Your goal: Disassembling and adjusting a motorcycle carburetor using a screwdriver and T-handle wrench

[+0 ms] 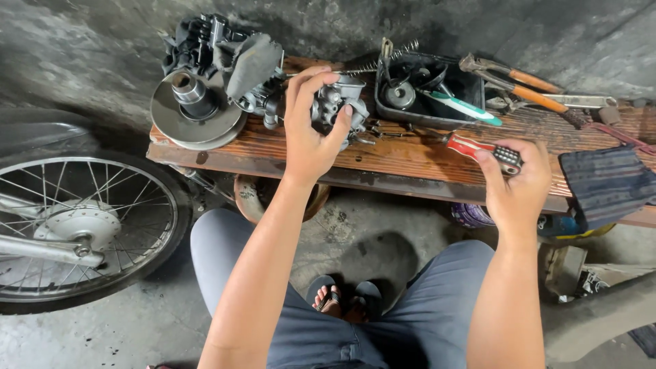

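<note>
The left hand (309,130) grips a metal carburetor (338,102) on the counter (410,160). It looks heavy and hard; hold its body. The right hand (516,181) grips a screwdriver (478,148).

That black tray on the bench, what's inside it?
The black tray holds a round metal part and a teal-handled tool. A coil spring lies across its rim. Its dark bottom hides anything smaller.
</note>
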